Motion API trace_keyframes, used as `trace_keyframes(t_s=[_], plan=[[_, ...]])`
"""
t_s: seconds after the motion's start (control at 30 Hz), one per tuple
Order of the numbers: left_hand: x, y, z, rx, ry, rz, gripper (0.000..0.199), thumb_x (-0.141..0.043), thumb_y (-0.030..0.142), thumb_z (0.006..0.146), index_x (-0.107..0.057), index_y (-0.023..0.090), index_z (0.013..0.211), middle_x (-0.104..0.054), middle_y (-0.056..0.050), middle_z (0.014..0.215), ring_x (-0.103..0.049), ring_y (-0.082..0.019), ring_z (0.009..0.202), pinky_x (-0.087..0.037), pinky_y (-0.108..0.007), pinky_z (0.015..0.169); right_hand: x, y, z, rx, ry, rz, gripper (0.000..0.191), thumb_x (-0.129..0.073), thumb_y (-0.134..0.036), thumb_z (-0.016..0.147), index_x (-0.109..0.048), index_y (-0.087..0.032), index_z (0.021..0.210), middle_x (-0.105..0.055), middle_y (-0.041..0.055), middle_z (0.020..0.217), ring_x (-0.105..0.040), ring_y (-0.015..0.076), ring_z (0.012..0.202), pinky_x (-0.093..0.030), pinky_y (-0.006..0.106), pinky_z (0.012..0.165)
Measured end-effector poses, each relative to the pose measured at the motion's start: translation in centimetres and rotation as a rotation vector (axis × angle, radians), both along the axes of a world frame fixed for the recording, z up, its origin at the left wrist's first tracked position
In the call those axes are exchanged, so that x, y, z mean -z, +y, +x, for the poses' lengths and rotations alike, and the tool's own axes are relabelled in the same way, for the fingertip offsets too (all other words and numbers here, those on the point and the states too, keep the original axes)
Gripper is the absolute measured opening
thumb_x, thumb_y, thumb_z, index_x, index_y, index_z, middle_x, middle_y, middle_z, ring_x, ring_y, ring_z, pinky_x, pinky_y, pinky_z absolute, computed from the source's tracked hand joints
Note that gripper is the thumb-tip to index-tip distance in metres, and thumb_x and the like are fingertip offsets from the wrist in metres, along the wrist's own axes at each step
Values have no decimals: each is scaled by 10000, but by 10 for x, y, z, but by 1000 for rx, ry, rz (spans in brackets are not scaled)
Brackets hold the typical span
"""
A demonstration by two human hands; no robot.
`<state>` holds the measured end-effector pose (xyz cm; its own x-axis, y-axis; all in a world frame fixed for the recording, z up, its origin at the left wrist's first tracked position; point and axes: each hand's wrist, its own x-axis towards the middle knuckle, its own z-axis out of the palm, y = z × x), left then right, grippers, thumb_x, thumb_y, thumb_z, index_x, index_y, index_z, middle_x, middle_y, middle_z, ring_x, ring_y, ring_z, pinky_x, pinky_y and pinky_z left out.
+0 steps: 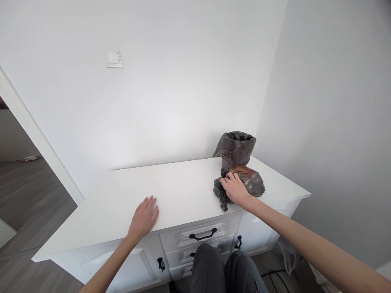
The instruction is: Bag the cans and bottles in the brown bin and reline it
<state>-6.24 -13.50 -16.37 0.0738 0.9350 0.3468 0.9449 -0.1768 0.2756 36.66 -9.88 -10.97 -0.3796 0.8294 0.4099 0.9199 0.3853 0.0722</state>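
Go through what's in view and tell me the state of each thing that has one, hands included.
Left hand: open, palm down on the cabinet top.
Right hand: fingers curled on the filled bag; grip unclear.
Filled bag: lying, gathered at the neck.
Standing bag: upright, mouth open.
Top drawer: shut.
Left door: shut.
Right door: shut.
Light switch: on or off, can't tell.

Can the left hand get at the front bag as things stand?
Probably yes: nothing visible stands between the left hand and the front bag, though the right hand covers part of it.
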Motion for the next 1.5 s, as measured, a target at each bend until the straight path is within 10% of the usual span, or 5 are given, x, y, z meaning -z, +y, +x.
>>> trace_keyframes(t_s=[0.27,0.57,1.13,1.4,1.5], plan=[[-5,-14,21,23,-43,18,457,-411,400,1003,-570,192,1378,-613,-149,1461,-507,-334,1422,-402,-534,1167,0,-11,-45,-141,320,-57,218,-612,-112,870,-610,-202,1069,-706,74,1016,-594,264,1073,-476,376,913],[-30,-27,130,364,-289,141,300,-553,375,992,-623,297,1273,-572,-106,1418,-482,-312,1359,-445,-530,1099,-19,-53,-72,-538,567,-193,245,-664,-140,915,-596,-240,1128,-706,50,1068,-598,238,1143,-538,373,916],[-36,-4,133,117,-681,-21,354,-548,550,947,-697,231,914,-758,-82,1060,-694,-271,991,-536,-415,875,0,-64,20,-250,627,111,168,-644,-191,972,-670,-265,1121,-759,42,908,-618,290,1112,-475,490,991],[-47,-11,152,238,-453,171,501,-704,517,877,-637,327,1336,-631,-83,1320,-513,-313,1298,-423,-490,1103,-4,-81,-4,-273,419,137,351,-628,-211,972,-600,-272,1317,-687,97,1157,-556,316,1192,-480,514,990],[-53,-11,162,274,-367,183,328,-643,532,929,-759,365,1186,-678,-69,1216,-539,-313,1228,-443,-494,1073,-10,-79,-19,-285,380,172,170,-599,-194,999,-672,-262,1137,-691,87,1077,-553,307,1183,-465,509,993]])
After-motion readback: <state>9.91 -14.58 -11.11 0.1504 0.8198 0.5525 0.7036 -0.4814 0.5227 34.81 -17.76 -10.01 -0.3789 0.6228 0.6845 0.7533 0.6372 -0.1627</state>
